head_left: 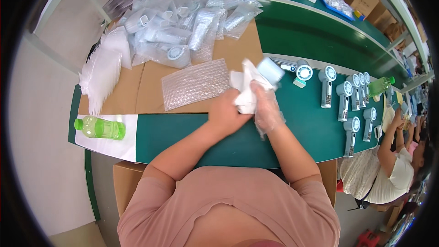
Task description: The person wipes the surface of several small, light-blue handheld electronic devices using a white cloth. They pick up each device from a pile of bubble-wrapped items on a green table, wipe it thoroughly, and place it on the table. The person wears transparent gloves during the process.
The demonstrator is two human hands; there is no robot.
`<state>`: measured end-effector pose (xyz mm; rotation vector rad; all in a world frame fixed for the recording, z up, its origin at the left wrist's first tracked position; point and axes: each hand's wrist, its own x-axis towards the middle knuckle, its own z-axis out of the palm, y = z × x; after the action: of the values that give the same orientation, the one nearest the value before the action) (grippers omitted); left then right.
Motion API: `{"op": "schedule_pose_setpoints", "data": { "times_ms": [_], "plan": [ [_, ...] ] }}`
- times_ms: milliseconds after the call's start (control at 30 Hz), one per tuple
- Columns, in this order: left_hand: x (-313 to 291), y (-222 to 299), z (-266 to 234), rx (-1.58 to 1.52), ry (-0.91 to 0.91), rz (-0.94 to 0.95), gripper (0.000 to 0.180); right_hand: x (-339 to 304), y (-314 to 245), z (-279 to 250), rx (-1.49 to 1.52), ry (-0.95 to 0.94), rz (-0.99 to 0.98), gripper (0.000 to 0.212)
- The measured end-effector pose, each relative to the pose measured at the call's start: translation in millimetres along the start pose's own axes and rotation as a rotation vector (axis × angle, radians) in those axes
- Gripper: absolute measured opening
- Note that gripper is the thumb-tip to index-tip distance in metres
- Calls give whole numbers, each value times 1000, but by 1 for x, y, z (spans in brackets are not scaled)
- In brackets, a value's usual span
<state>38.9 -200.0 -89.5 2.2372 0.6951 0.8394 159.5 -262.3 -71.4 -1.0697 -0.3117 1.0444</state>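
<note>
Both hands meet over the front of the table around a crumpled white cloth [248,89]. A light-blue handheld fan [270,71] sticks out beyond the cloth, its head up and to the right; its handle is hidden. My bare left hand [227,111] is closed at the fan's near end, its fingertips partly covered. In a clear plastic glove, my right hand [268,111] presses the cloth against the fan with closed fingers. Just left of them a bubble-wrap pouch [195,84] lies flat on the cardboard [151,82].
Bagged fans [173,27] are heaped at the back left beside a stack of white sheets [107,66]. Several unwrapped fans [345,96] lie on the right. Green bottles stand or lie at left [100,128] and right [380,85]. A co-worker [393,169] is at right.
</note>
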Motion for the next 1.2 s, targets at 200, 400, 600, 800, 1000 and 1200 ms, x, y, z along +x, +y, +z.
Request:
{"op": "schedule_pose_setpoints", "data": {
  "times_ms": [200,400,600,800,1000,1200],
  "plan": [
    [-1,13,-13,106,-119,120,57,22,-5,-36,272,-65,-197,37],
    [4,13,-10,-322,-598,-211,36,11,-19,-34,300,-29,-311,34],
    [-7,8,0,-626,-369,-222,24,1,10,-7,21,-174,-118,40],
    [40,-27,-25,-23,-3,-177,17,45,12,-50,-236,-99,-227,37],
    [49,-40,-15,585,-49,-103,31,43,-25,-53,-144,-74,-217,28],
    [25,-38,-36,524,-48,-220,19,34,-45,-63,-378,-25,-144,42]
  ]
}}
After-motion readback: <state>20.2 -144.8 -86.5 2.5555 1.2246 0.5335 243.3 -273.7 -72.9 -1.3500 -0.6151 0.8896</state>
